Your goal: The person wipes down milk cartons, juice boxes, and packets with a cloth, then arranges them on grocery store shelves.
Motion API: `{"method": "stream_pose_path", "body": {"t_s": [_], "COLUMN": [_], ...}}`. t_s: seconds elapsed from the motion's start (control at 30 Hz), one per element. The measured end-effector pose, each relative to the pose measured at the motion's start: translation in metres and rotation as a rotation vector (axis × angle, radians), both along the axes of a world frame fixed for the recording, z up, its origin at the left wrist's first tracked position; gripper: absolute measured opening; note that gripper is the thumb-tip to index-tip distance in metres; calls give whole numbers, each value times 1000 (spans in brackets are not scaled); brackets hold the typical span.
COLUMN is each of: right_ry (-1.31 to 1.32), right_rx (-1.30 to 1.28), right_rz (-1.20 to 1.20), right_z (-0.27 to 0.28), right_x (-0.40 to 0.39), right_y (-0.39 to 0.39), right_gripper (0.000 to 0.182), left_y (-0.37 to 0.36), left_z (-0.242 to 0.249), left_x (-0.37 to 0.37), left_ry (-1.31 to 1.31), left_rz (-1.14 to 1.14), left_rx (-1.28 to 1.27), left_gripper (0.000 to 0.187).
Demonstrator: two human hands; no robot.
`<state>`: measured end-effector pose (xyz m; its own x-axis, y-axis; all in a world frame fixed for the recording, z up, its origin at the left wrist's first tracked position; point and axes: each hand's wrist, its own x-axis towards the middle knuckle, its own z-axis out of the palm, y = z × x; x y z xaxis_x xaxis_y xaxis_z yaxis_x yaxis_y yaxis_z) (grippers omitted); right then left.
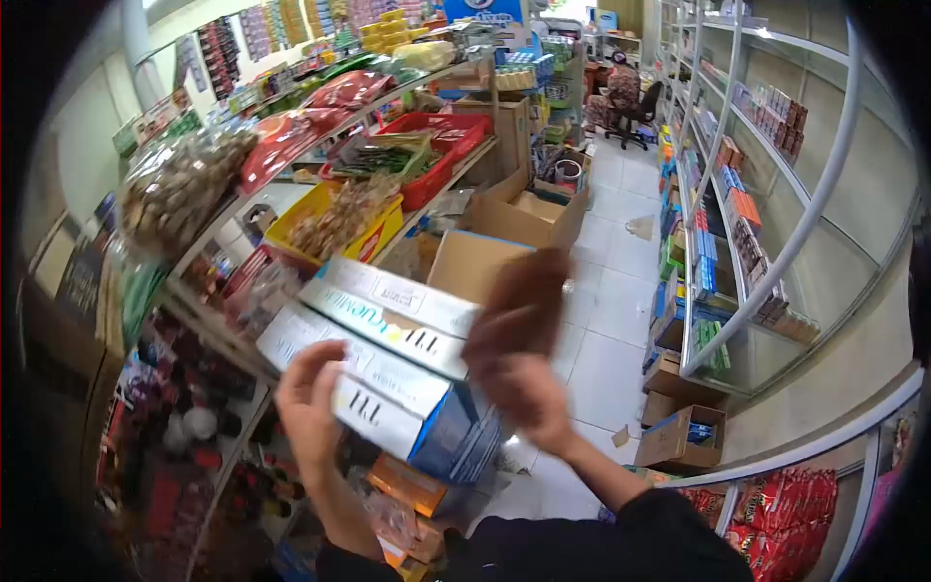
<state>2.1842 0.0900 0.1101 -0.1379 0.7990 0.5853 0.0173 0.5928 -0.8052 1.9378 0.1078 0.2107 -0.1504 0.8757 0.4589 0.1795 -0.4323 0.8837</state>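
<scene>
My right hand point(531, 398) is closed on a brown cloth point(521, 306), which is smeared by motion and overlaps the right end of the milk cartons in this view. Two white-and-blue milk cartons lie side by side in front of me, a rear carton point(393, 308) and a nearer carton point(388, 378) with a blue end. At the nearer carton's front edge is my left hand point(312, 403), its fingers bent and apart, with nothing in them.
Left of the cartons, a rack carries a yellow basket point(373, 233), a red basket point(456, 136) and bagged goods. Open cardboard boxes point(529, 213) stand behind. A tiled aisle point(611, 310) separates them from glass-fronted shelves point(756, 223). A person point(621, 82) sits at the far end.
</scene>
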Motion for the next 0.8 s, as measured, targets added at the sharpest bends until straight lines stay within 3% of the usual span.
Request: {"method": "stream_pose_path", "body": {"t_s": [0.03,0.1,0.17,0.2,0.23,0.27,0.3,0.37,0.47,0.53,0.6,0.73,0.8], "right_ry": [-379,-719,-661,-808,-935,-843,-750,-751,-761,-760,-735,-712,-723], "right_rx": [193,480,467,505,313,334,353,495,583,639,692,702,669], "right_rz": [95,143,246,331,498,494,484,401,516,558,506,452,452], "right_z": [16,12,-26,-12,-7,-9,-18,-28,-34,-37,-44,-53,-49], "right_x": [-15,-57,-80,-87,-96,-103,-110,-121,-148,-174,-211,-294,-325], "right_y": [24,42,46,67,84,103,123,152,180,202,233,293,310], "right_gripper": [48,50,52,51,50,53,58,71,72,72,73,71,69], "left_y": [22,67,112,148,174,187,183,189,186,191,188,182,185], "left_z": [-2,-14,-35,-73,-119,-143,-145,-155,-146,-171,-173,-151,-156], "left_x": [-15,-54,-105,-151,-197,-222,-200,-220,-203,-233,-237,-219,-221], "left_ry": [-60,-32,68,273,485,703,896,839,780,647,443,179,117], "left_rz": [31,155,303,421,526,622,794,685,733,709,673,642,730], "left_rx": [-6,11,-66,-72,-77,-83,-365,-209,-274,-275,-272,-456,-482], "left_gripper": [20,17,21,24,27,31,39,41,41,40,40,60,55]}}
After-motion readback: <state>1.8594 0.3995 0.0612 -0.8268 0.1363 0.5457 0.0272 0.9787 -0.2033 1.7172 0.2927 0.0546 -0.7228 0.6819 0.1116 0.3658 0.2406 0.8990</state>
